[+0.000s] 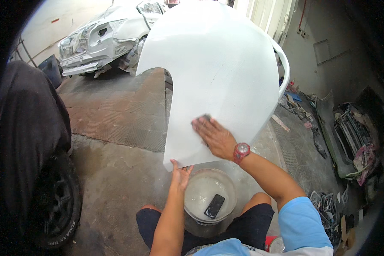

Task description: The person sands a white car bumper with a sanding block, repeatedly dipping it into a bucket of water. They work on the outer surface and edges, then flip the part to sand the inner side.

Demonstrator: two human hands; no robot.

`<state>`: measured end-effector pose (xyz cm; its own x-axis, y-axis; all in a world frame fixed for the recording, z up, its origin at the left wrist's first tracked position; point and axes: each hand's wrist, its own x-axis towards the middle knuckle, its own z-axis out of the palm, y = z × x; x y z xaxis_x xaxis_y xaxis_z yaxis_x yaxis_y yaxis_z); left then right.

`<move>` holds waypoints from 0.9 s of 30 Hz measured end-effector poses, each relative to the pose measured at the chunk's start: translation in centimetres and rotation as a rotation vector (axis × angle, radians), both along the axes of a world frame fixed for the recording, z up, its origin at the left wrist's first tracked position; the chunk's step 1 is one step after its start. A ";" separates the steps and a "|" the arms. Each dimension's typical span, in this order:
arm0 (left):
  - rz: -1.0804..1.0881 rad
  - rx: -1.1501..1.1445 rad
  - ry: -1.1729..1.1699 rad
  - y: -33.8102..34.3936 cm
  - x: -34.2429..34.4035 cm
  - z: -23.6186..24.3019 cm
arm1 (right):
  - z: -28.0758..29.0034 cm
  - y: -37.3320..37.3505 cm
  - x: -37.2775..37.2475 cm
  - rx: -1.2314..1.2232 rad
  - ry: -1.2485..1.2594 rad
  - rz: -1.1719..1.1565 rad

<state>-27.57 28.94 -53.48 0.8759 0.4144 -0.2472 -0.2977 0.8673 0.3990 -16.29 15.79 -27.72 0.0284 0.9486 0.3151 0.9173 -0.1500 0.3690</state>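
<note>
A large white car fender (226, 72), with a rounded wheel-arch cutout on its left side, stands tilted in front of me. My left hand (181, 175) grips its lower edge, the thumb over the front and the other fingers partly behind. Pressed flat on the lower face of the fender is my right hand (215, 136), somewhat blurred. Under its fingers shows a dark sanding pad (206, 117), mostly hidden by the hand. Between my knees sits a round bucket (189, 194) of cloudy water, with a black rectangular block (214, 206) in it.
A dark-covered car's wheel (59, 200) stands close on my left. At the back left is a partly stripped white car (102, 40). Car parts and a bumper (328, 141) lie along the right wall. A red can (273, 244) is beside my right leg.
</note>
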 end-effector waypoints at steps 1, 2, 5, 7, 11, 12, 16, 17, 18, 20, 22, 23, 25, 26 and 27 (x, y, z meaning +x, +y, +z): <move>-0.010 0.029 -0.001 0.0 -0.2 0.1 | 0.4 -0.8 -0.2 0.110 -0.047 0.043; -0.011 0.041 0.024 0.1 -0.4 0.2 | 2.3 -1.3 0.7 0.134 -0.058 0.030; -0.046 0.071 0.027 0.0 -1.1 0.4 | 11.5 -0.7 6.4 0.523 -0.323 -0.243; -0.053 0.081 0.031 -0.1 -1.4 0.6 | 12.6 0.1 6.5 0.688 -0.318 -0.275; -0.059 0.099 0.033 -0.3 -1.6 1.0 | 7.3 -0.4 1.3 0.307 -0.072 -0.421; -0.051 0.099 0.017 -0.4 -1.6 1.0 | 6.8 -0.9 1.1 0.204 -0.078 -0.181; -0.063 0.106 0.003 -0.2 -1.6 1.0 | 9.9 -1.5 2.9 0.259 -0.339 -0.475; -0.059 0.113 0.015 -0.1 -1.6 1.0 | 11.3 -1.1 4.0 0.525 -0.335 -0.304; -0.070 0.113 0.010 -0.1 -1.6 0.9 | 11.9 -0.6 4.5 0.594 -0.447 -0.329; -0.058 0.098 0.030 0.0 -1.6 0.8 | 10.6 0.1 4.3 0.593 -0.294 -0.273; -0.069 0.145 -0.010 -0.1 -1.7 0.6 | 6.9 -0.2 2.3 0.344 -0.161 -0.361; -0.078 0.151 -0.001 -0.1 -1.7 0.6 | 5.1 -1.0 1.2 0.137 -0.111 -0.292; -0.065 0.153 -0.006 -0.1 -1.7 0.6 | 4.2 -2.1 0.3 0.058 -0.146 -0.153; -0.058 0.145 0.006 -0.2 -1.8 0.6 | 5.2 -2.2 0.3 -0.018 -0.209 -0.189; -0.062 0.144 0.004 -0.2 -1.9 0.7 | 6.5 -2.2 0.7 0.146 -0.264 -0.265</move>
